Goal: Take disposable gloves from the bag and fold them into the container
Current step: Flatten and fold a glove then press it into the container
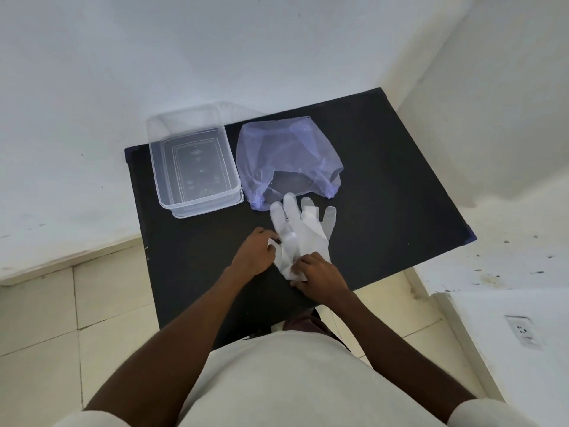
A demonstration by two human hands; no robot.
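Observation:
A clear disposable glove (300, 232) lies flat on the black table (385, 192), its fingers pointing away from me toward the bag. My left hand (255, 252) pinches the glove's left edge near the cuff. My right hand (320, 277) grips the crumpled cuff at the near end. A translucent purple mesh bag (286, 155) lies just beyond the glove's fingertips, with its mouth facing me. A clear rectangular plastic container (234, 183) stands to the left of the bag, with nothing visible inside it.
The table stands in a corner between white walls. Its near edge is right in front of my body. Tiled floor shows on both sides, and a wall socket (523, 334) is at the lower right.

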